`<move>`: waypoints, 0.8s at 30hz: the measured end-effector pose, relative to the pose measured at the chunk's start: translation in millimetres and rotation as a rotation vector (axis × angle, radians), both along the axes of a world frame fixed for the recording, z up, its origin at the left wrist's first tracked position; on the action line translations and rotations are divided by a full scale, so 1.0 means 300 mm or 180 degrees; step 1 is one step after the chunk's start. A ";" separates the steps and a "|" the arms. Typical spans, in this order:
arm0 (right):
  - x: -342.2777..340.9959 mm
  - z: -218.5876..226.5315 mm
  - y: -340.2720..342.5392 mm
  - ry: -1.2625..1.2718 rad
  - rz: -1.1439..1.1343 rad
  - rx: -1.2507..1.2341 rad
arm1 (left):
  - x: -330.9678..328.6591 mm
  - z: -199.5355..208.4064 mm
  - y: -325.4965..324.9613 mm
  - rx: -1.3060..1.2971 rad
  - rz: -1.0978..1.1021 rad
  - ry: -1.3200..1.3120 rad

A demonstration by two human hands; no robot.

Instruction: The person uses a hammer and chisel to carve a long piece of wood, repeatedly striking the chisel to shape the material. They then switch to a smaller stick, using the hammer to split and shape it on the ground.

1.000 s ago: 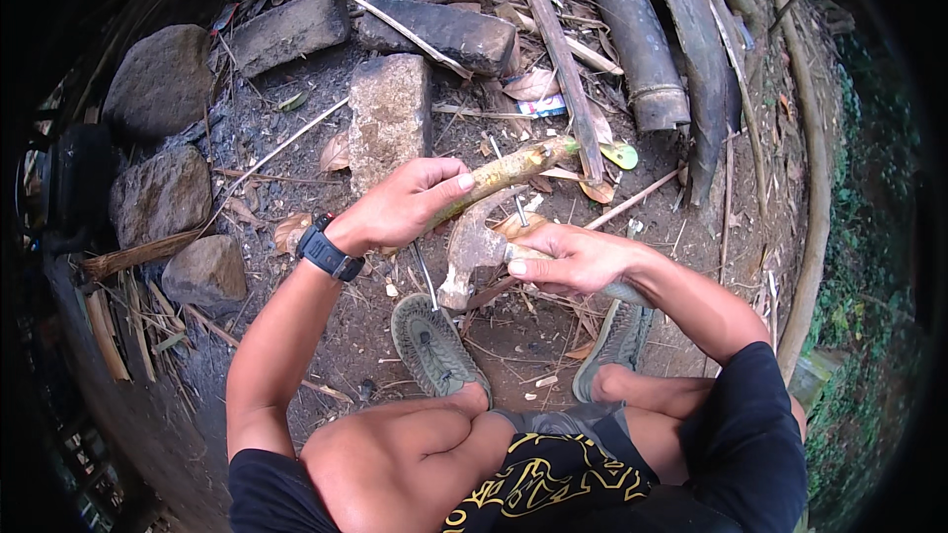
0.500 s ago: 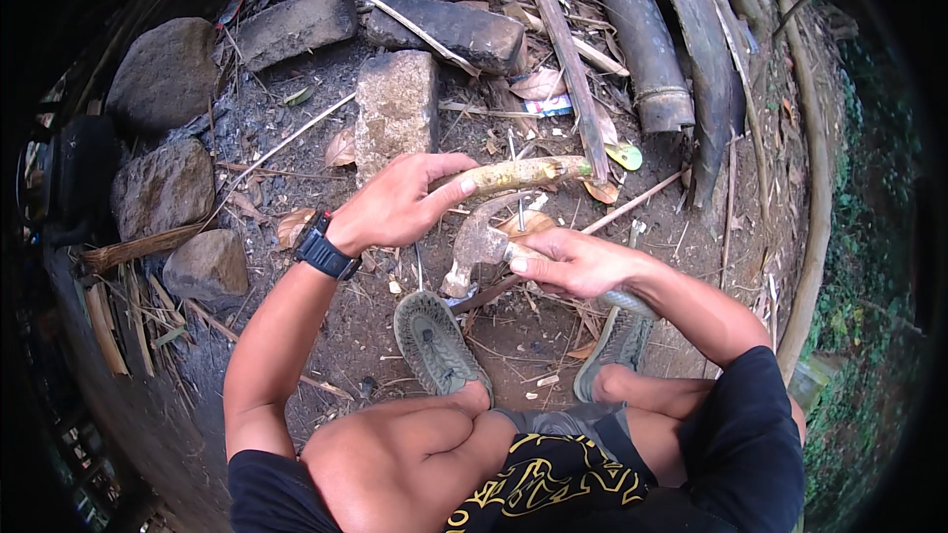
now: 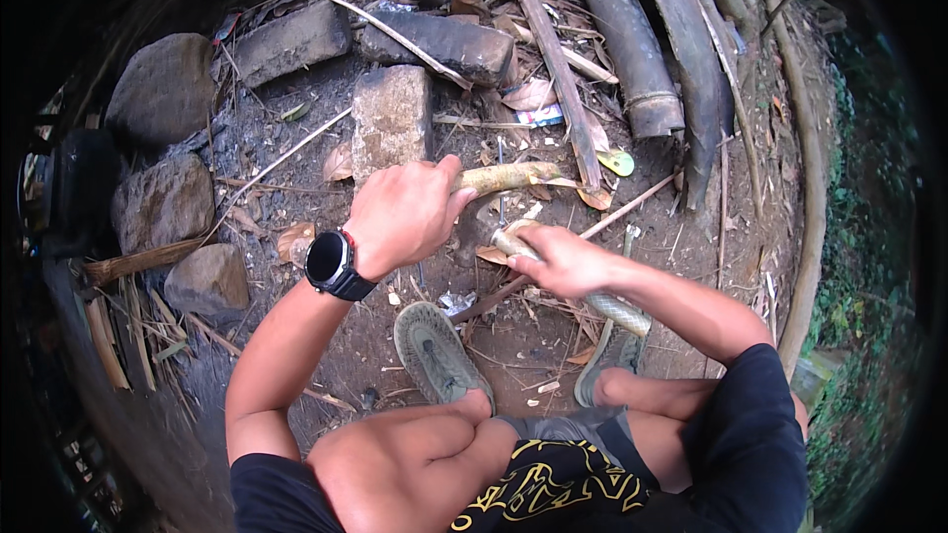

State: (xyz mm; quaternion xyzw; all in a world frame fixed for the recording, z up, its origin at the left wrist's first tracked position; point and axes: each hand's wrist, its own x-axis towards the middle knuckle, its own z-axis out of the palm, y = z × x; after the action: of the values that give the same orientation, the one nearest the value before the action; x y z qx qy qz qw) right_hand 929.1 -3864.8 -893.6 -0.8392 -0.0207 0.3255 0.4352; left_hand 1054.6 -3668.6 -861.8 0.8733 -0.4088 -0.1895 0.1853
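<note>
A short, curved piece of branch (image 3: 499, 179) with pale, patchy bark is gripped at its left end by my left hand (image 3: 407, 212), knuckles up. A thin metal nail (image 3: 502, 152) sticks out on the branch's far side, and a similar shaft shows on its near side, so it seems to pass through. My right hand (image 3: 563, 262) is closed around a hammer (image 3: 619, 313); its pale wrapped handle reaches back toward my right foot. The hammer's head is foreshortened and hard to make out, just below the branch and apart from my left hand.
Below are my two sandalled feet (image 3: 437, 350) on bare dirt. A brick (image 3: 392, 118) stands just beyond my left hand, with more blocks behind it. Rocks (image 3: 163, 195) line the left. Dark bamboo lengths (image 3: 632, 49) and a long wooden strip (image 3: 548, 54) lie at far right.
My left hand has rolled over and shifted slightly nearer, tilting the branch. The hammer has turned, so its claw head no longer shows side-on and more of its handle shows.
</note>
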 end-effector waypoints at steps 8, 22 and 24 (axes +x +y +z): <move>0.313 0.387 -0.080 0.1138 0.0085 -0.0953 | 0.139 0.019 -0.044 -0.0057 0.0725 -0.0183; 0.755 0.571 0.156 -0.0525 0.3237 -0.3896 | 0.389 -0.079 0.050 -0.0373 0.1071 0.0767; 0.772 0.581 0.211 -0.0323 0.3295 -0.3962 | 0.325 -0.068 0.144 -0.0403 0.1142 0.1434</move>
State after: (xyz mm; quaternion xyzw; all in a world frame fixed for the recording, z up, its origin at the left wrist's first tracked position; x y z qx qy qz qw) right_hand 1160.7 -3801.5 -719.4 -0.8253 -0.2412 0.3989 -0.3187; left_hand 1152.1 -3625.4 -882.2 0.8542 -0.2075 -0.3169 0.3561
